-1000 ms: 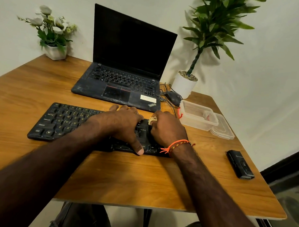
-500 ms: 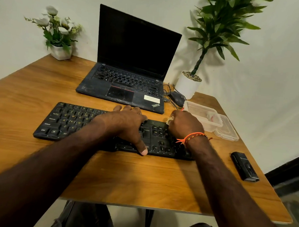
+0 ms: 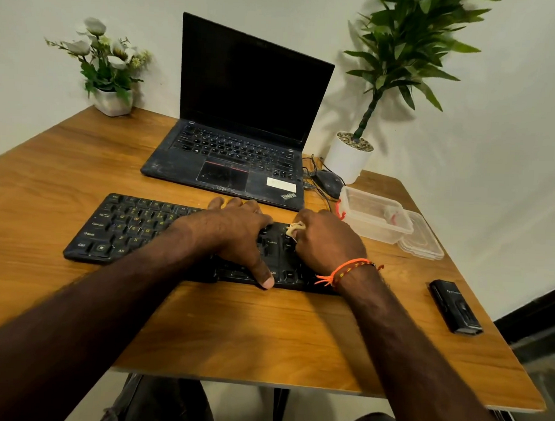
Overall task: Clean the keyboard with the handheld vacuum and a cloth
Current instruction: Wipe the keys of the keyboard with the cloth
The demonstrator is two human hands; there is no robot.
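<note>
A black keyboard (image 3: 122,227) lies across the wooden table in front of me. My left hand (image 3: 234,230) rests flat on its middle, fingers straight toward the far edge, thumb at the near edge. My right hand (image 3: 327,241) is curled round a small cream cloth (image 3: 295,228) and presses it on the keys at the keyboard's right end. A small black handheld device (image 3: 455,305), which may be the vacuum, lies on the table to the right, apart from both hands.
An open black laptop (image 3: 241,126) stands behind the keyboard. A mouse (image 3: 330,182) with cables, a clear plastic box (image 3: 372,219) and its lid (image 3: 422,240) sit at the right back. A flower pot (image 3: 112,101) and a tall potted plant (image 3: 348,159) stand in the far corners.
My right hand with the cloth has slid left over the right end of the keyboard, back from its far right corner. My left hand has stayed in place.
</note>
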